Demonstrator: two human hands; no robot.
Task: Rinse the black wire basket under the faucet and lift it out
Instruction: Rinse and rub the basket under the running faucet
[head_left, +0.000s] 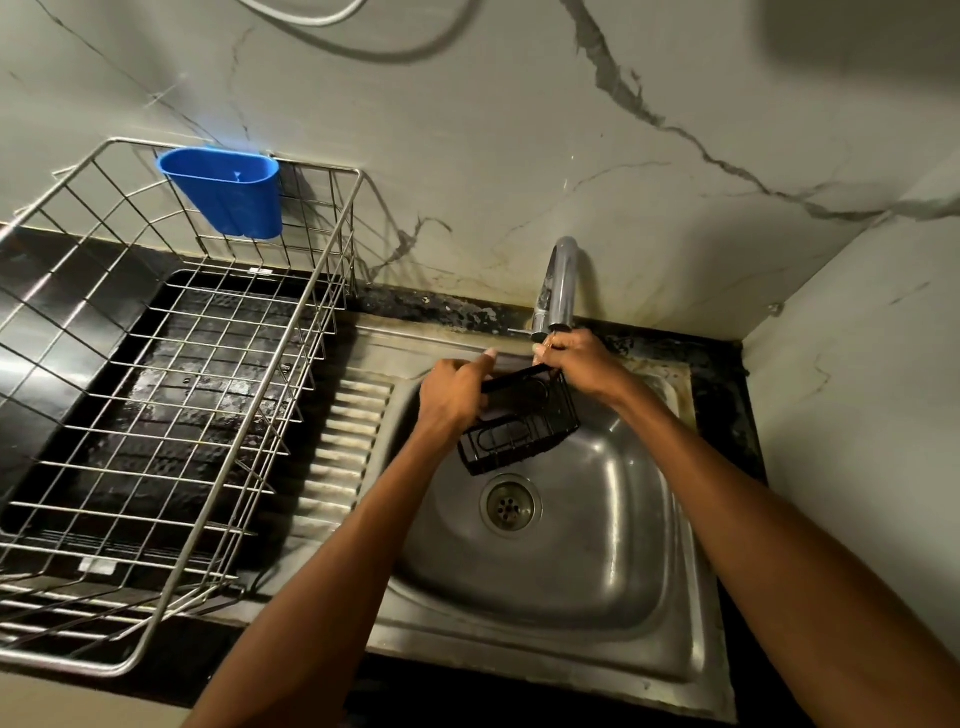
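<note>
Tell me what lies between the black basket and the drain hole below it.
Nothing: in the head view only bare steel sink floor shows between the black wire basket and the drain.

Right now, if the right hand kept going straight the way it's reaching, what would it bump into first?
Most likely the faucet. The right hand holds the far end of the black wire basket and reaches away from the person, its fingers just below the spout. Depth is hard to judge; beyond that is the marble wall.

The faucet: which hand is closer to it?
Right. The right hand is just below the faucet spout, gripping the black wire basket. The left hand holds the basket's other end, farther left.
</note>
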